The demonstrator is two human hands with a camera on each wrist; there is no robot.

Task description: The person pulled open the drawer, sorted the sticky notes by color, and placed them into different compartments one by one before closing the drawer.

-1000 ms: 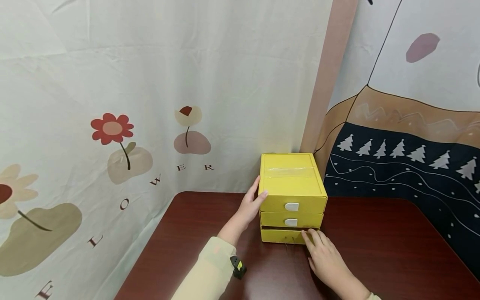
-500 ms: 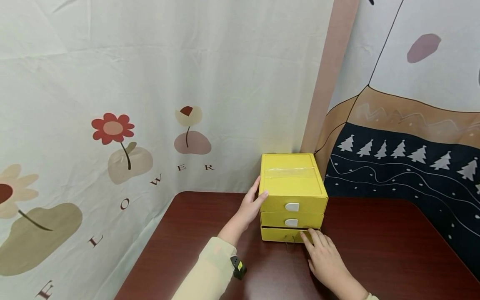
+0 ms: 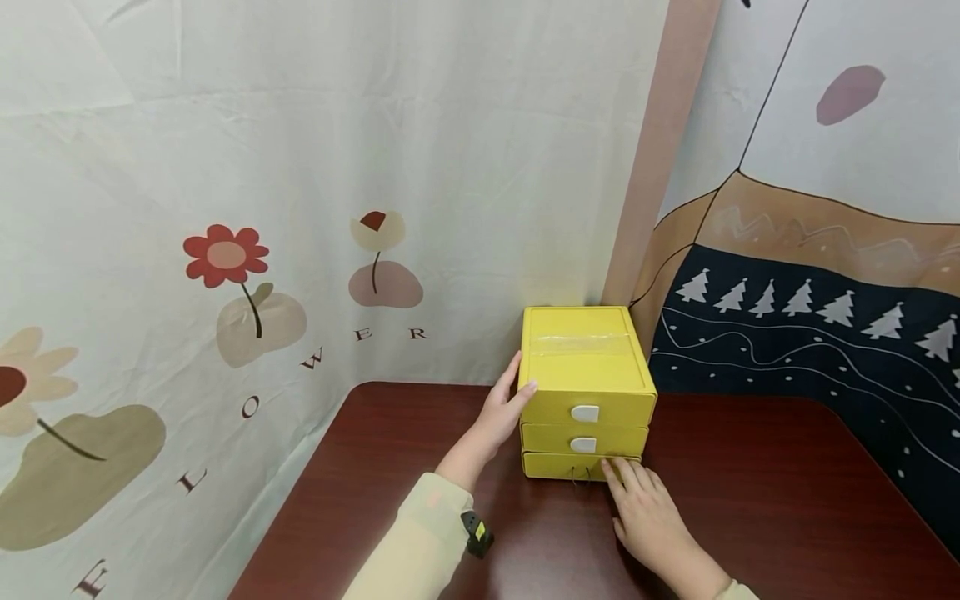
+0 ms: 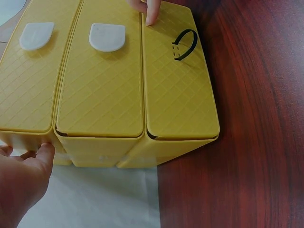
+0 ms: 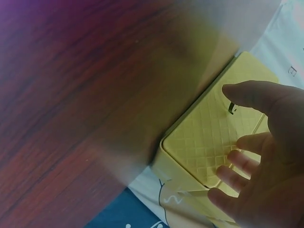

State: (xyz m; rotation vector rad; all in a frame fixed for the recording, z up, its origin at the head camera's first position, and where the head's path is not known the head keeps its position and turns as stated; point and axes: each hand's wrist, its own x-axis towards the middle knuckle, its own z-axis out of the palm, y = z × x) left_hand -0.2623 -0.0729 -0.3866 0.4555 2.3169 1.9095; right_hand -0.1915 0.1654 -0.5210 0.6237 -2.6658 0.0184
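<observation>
A yellow drawer box (image 3: pixel 577 346) with three stacked drawers stands on the table. My left hand (image 3: pixel 498 417) lies against its left side, thumb near the top front corner. The fingertips of my right hand (image 3: pixel 647 512) press on the front of the bottom drawer (image 3: pixel 551 466), close to its upper edge at the right. That drawer has a dark loop handle (image 4: pixel 187 45), while the upper two carry white tabs (image 4: pixel 108 37). In the left wrist view all three fronts sit nearly level. My right thumb stands apart from the fingers in the right wrist view.
The dark red wooden table (image 3: pixel 405 442) has a curtain with printed flowers (image 3: pixel 225 257) behind it. A dark blue cloth with white trees (image 3: pixel 798 297) hangs at the right. Clear tape (image 3: pixel 581 343) crosses the box's top.
The bottom drawer has slid inward under my right fingers, and the dark gap above its front has closed up. My left hand has stayed at the box's side.
</observation>
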